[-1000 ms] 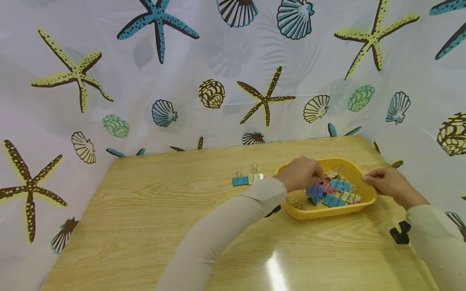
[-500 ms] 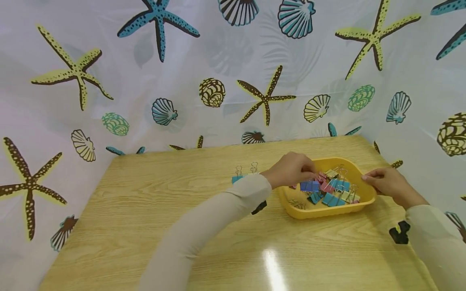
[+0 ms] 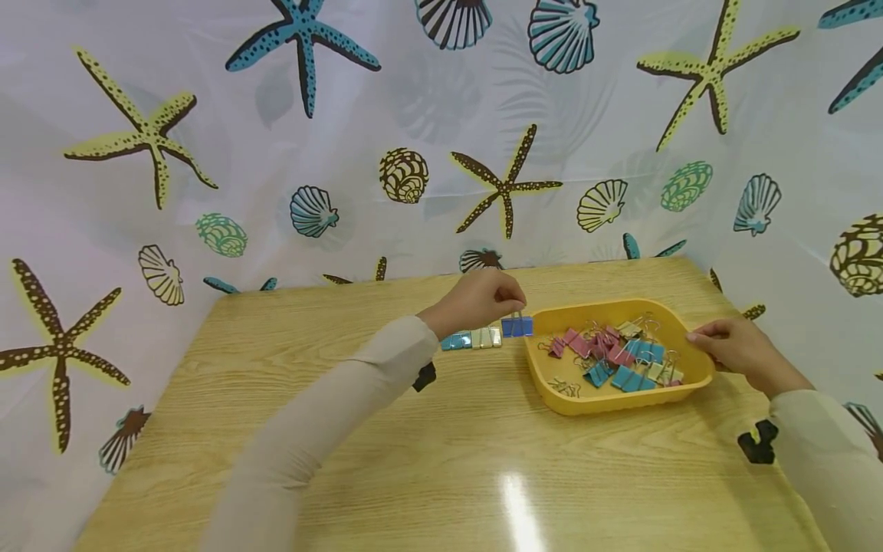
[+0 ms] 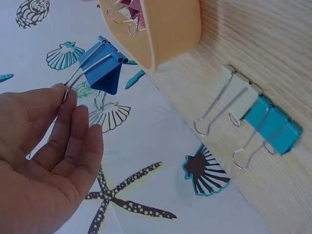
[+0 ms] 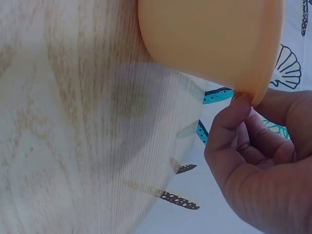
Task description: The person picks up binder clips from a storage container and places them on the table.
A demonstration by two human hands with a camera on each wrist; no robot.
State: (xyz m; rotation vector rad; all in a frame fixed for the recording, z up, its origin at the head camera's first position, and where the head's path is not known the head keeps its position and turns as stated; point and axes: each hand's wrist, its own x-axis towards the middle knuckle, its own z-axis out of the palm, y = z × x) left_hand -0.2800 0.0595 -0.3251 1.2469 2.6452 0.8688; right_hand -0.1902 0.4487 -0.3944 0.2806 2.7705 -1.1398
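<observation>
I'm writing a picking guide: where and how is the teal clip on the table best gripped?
Probably pinch the teal clip by its wire handle, coming from the looped end: it sticks out clear, while the cream clip sits close against one side.

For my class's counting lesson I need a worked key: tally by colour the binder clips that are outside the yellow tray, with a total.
Dark blue clip: 1, pinched in the left hand
Light blue clip: 1, on the table
Cream clip: 1, on the table
Total: 3
</observation>
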